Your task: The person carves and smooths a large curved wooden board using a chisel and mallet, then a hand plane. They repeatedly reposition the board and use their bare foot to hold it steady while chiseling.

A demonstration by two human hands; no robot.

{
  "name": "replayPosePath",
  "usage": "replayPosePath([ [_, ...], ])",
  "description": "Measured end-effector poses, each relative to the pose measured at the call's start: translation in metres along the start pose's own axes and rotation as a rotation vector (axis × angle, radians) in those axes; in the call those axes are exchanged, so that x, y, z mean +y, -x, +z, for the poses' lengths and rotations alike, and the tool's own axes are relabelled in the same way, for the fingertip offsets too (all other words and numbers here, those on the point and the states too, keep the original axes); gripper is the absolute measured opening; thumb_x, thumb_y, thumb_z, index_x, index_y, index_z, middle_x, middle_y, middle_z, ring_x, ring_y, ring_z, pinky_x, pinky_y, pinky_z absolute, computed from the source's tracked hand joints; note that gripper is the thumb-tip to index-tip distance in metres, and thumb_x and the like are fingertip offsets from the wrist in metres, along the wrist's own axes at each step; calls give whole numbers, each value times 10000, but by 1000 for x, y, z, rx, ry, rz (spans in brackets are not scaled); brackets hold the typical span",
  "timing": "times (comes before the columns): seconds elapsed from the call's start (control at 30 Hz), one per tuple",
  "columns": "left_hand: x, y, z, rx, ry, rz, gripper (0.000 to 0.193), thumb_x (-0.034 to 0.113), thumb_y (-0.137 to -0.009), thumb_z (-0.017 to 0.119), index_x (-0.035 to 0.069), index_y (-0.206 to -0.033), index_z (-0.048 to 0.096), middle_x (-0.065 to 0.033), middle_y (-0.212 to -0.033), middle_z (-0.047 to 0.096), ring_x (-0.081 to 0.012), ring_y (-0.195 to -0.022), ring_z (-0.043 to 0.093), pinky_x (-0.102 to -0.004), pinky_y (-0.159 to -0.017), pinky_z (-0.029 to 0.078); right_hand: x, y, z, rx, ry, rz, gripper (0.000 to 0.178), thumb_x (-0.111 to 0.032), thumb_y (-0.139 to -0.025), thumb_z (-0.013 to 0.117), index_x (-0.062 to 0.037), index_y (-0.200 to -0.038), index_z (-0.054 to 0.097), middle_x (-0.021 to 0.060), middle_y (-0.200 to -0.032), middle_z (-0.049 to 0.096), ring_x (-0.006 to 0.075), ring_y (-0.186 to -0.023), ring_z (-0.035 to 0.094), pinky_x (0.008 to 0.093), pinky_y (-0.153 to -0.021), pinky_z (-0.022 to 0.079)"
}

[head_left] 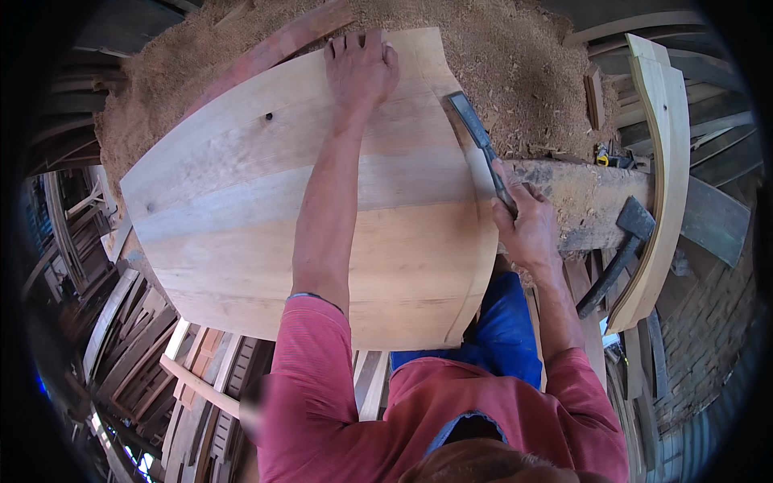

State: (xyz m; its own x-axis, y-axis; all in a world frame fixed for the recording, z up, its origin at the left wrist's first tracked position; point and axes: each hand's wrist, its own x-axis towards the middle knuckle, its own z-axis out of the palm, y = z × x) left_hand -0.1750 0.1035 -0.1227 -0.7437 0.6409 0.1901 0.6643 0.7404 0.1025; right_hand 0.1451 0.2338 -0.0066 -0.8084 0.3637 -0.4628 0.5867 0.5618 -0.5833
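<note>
A large pale wooden panel [386, 249] with curved sides lies in front of me, joined from several boards. My left hand [362, 72] grips its far edge, the fingers bent over the rim. In my closed right hand [527, 221] is a chisel [473, 119] with a long, flat metal blade. The chisel lies along the panel's right edge, its blade pointing away and to the left. Part of its handle is hidden by my fingers. A narrow, curved strip shows near that right edge.
Sawdust [515, 72] covers the ground beyond the panel. A thick timber beam [588, 201] extends to the right, with a dark-headed hatchet-like tool [636, 217] beside it. Curved planks [668, 161] stand farther right. A reddish board [274, 48] lies behind the panel; wood pieces [137, 346] are stacked left.
</note>
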Motion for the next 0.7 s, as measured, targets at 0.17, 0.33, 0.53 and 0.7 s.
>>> replayPosePath([
  [0.17, -1, -4, -1, 57, 41, 19, 361, 284, -954, 575, 103, -1242, 695, -198, -1154, 700, -405, -1162, 616, -569, -1105, 403, 23, 15, 3, 186, -315, 36, 609, -238, -969, 671, -63, -1531, 511, 263, -1157, 711, 438, -1017, 695, 480, -906, 546],
  [0.33, 7, 11, -13, 5, 2, 22, 386, 312, -994, 548, 114, -1304, 665, -182, -1258, 657, -393, -1228, 564, -549, -1125, 379, 46, 32, 10, 389, -384, -39, 626, -251, -986, 664, 68, -1494, 487, 284, -1193, 685, 383, -1051, 706, 437, -947, 533],
  [0.53, 24, 40, -34, -111, 0, 81, 424, 325, -1039, 499, 65, -1359, 600, -206, -1313, 614, -414, -1268, 526, -534, -1128, 365, 69, 16, 26, 475, -613, -2, 638, -224, -984, 655, 99, -1494, 448, 281, -1236, 665, 383, -1109, 691, 425, -983, 520],
  [0.7, 15, 40, -30, -175, -8, 112, 437, 315, -1022, 528, 28, -1346, 589, -218, -1276, 612, -411, -1212, 535, -529, -1099, 372, 91, 6, 43, 529, -683, -66, 630, -165, -964, 637, 134, -1482, 440, 312, -1249, 647, 393, -1099, 693, 428, -977, 527],
])
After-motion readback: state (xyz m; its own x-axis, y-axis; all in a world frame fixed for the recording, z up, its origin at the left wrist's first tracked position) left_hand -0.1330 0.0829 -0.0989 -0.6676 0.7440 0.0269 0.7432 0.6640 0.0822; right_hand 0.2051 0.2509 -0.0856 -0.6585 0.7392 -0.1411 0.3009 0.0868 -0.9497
